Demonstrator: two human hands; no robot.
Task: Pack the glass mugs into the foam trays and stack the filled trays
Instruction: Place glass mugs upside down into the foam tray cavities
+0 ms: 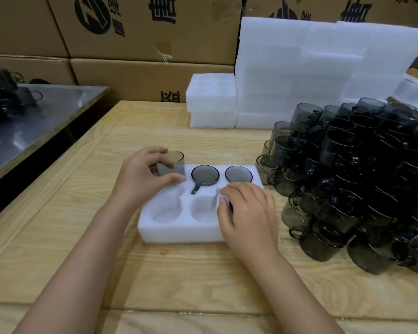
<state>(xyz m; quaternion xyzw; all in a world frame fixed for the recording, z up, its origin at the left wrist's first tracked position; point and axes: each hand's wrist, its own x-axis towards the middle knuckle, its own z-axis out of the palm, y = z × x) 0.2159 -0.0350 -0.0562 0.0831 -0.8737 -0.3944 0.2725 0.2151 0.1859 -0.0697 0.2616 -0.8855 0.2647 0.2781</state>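
Note:
A white foam tray [179,233] with six pockets lies on the wooden table in front of me. Two smoky glass mugs sit sunk in its far row, one in the middle pocket [205,175] and one in the right pocket [238,174]. My left hand [140,177] grips a third mug [173,163] upright over the far left pocket. My right hand [246,213] lies over the near right pocket, fingers curled; a dark edge shows under the fingertips, and what it holds is hidden. The two other near pockets show only foam.
A big heap of smoky glass mugs [352,184] fills the table's right side. Stacks of white foam trays [212,100] and foam slabs [311,68] stand at the back. Cardboard boxes [143,27] line the wall. A metal table [34,121] stands to the left.

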